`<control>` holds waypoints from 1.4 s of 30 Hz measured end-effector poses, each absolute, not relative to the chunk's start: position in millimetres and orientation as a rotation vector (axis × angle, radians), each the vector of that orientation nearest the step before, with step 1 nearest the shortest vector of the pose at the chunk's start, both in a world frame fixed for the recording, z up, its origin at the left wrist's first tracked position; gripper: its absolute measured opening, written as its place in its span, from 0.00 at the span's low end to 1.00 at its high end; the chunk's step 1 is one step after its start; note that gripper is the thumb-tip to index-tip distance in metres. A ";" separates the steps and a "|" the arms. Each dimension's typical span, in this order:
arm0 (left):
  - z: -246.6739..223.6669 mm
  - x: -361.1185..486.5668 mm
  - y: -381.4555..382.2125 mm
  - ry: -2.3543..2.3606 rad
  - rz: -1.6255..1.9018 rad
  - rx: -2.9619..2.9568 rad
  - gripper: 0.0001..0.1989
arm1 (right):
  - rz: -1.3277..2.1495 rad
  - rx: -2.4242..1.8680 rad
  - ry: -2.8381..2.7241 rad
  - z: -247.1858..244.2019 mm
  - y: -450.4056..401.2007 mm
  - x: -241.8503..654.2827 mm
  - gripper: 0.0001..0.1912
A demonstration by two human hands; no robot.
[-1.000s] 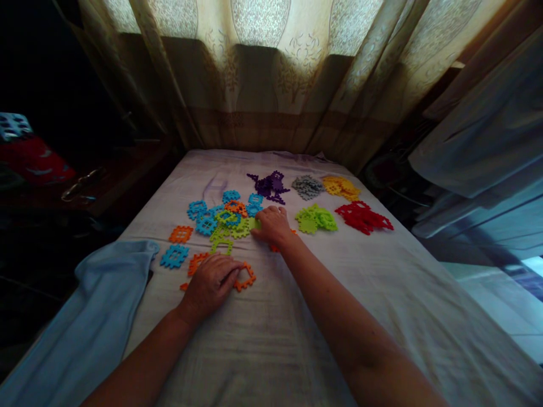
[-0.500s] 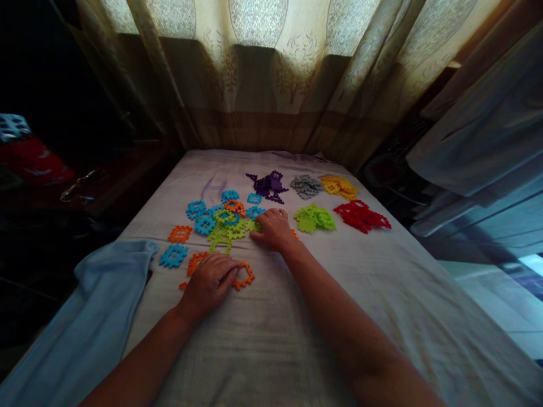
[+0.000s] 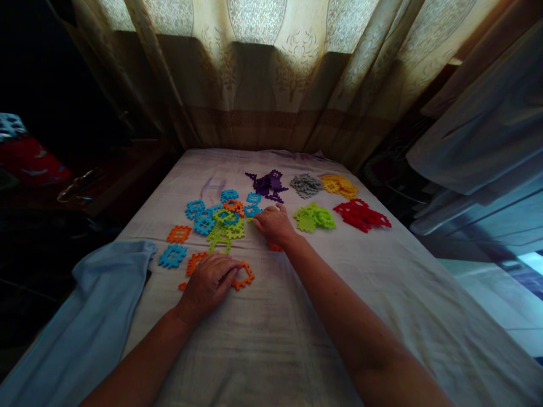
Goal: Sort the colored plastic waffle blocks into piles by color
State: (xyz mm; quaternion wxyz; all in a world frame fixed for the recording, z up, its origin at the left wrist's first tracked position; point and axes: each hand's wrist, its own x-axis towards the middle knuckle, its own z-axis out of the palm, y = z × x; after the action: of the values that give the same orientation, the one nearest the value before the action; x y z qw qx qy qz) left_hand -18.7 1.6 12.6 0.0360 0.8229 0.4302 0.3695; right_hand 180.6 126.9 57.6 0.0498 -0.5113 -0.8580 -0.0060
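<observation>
My left hand (image 3: 211, 281) is low over the bed, fingers together and closed on the edge of an orange toothed building piece (image 3: 248, 278). Another orange piece (image 3: 195, 262) shows partly from beneath it. My right hand (image 3: 275, 224) is farther forward with its thumb and fingers pinched. A sliver of a light green building piece (image 3: 249, 219) shows at its fingertips; the hand hides the rest. Beside it is a mixed heap of green pieces (image 3: 235, 229) and blue pieces (image 3: 204, 224), with an orange one (image 3: 233, 207) on top. A red-orange piece (image 3: 275, 247) peeks out under my right wrist.
Sorted piles lie beyond: purple (image 3: 270, 184), grey (image 3: 305, 185), yellow (image 3: 339, 185), lime green (image 3: 314, 217) and red (image 3: 361, 216). A light blue cloth (image 3: 102, 294) hangs over the left edge of the sheet-covered bed (image 3: 271, 339). A curtain (image 3: 254, 90) hangs behind.
My right hand has shifted slightly and turned, and the green piece by its fingertips is now mostly covered. More of the red-orange piece beneath the wrist shows. The left hand stays put.
</observation>
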 end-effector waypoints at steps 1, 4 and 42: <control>12.5 -18.7 1.8 1.317 1.142 2.533 0.10 | -0.013 -1.551 -2.575 58.2 126.3 182.2 0.19; 11.3 -19.3 2.1 1.319 1.141 2.537 0.09 | -0.002 -1.552 -2.424 57.5 125.9 187.0 0.20; 7.8 -22.8 4.4 1.341 1.101 2.531 0.10 | 0.991 -1.432 -1.555 57.4 116.4 250.9 0.17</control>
State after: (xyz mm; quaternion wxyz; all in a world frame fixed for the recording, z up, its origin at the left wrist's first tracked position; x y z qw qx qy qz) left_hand -22.8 4.4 7.8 0.0366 0.8243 0.4366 0.3586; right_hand 250.9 116.4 57.4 0.3928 -0.5641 -0.6125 0.3902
